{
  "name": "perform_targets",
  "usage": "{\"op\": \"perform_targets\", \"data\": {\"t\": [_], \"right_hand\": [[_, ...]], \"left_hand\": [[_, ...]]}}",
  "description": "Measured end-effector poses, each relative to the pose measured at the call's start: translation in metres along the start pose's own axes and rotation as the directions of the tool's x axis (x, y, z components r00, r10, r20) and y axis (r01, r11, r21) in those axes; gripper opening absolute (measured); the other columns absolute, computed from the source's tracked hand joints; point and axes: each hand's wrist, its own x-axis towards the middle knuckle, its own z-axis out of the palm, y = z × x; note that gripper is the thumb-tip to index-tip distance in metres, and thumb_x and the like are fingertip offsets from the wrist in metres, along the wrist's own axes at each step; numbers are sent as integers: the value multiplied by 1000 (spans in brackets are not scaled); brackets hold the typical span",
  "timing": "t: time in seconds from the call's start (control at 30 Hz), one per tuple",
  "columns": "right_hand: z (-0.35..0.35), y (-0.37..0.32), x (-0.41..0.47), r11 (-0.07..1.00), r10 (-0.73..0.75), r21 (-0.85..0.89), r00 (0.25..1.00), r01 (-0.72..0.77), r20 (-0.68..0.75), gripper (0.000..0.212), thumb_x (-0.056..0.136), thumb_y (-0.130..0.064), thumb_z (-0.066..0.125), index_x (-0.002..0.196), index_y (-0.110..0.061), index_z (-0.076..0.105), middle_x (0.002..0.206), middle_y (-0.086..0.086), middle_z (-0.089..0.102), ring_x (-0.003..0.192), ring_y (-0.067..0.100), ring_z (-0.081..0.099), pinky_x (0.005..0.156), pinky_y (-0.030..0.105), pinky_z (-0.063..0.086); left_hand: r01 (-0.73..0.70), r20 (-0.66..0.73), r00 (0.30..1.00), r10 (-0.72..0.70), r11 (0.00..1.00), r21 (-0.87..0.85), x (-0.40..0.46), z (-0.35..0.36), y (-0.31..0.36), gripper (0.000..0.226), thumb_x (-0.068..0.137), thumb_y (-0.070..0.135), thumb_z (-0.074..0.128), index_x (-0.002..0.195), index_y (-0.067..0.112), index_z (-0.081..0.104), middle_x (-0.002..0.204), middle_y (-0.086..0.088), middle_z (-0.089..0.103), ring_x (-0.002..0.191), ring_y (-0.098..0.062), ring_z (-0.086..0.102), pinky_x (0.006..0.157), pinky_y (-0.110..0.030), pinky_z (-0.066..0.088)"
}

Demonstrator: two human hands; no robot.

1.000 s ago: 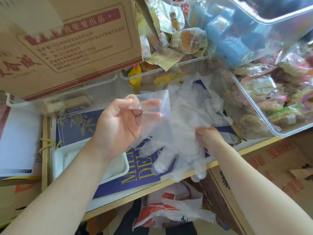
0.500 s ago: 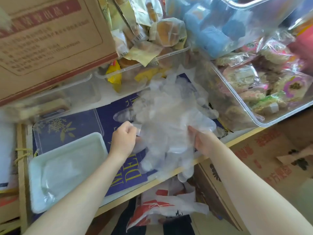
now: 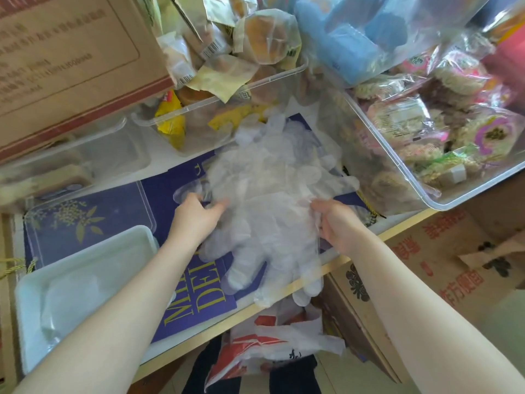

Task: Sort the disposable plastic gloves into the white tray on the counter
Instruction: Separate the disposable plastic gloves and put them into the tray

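Left hand (image 3: 196,216) pinches glove pile (image 3: 270,211) edge; right hand (image 3: 335,223) grips opposite edge. Peel one glove, carry to white tray (image 3: 85,248) left of hands, lay flat.

Heap of thin, see-through plastic gloves (image 3: 267,211), crumpled and piled up in the middle of the surface (image 3: 199,341). Floppy glove fingers drooping over the front edge. White tray (image 3: 85,251) lying flat at the left, near the heap but not touching. Something clear and crinkly inside the tray; hard to tell what.
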Motion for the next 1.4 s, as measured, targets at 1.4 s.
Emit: {"op": "perform_targets", "data": {"t": [1.4], "right_hand": [[-3, -9, -1, 999, 10, -45, 992, -5, 124, 22, 97, -6, 38, 85, -10, 57, 67, 3, 66, 60, 16, 64, 52, 25, 50]], "left_hand": [[-477, 506, 749, 427, 878, -35, 9, -10, 52, 14, 93, 16, 53, 93, 12, 67, 73, 6, 64, 60, 1, 56, 53, -12, 37]]}}
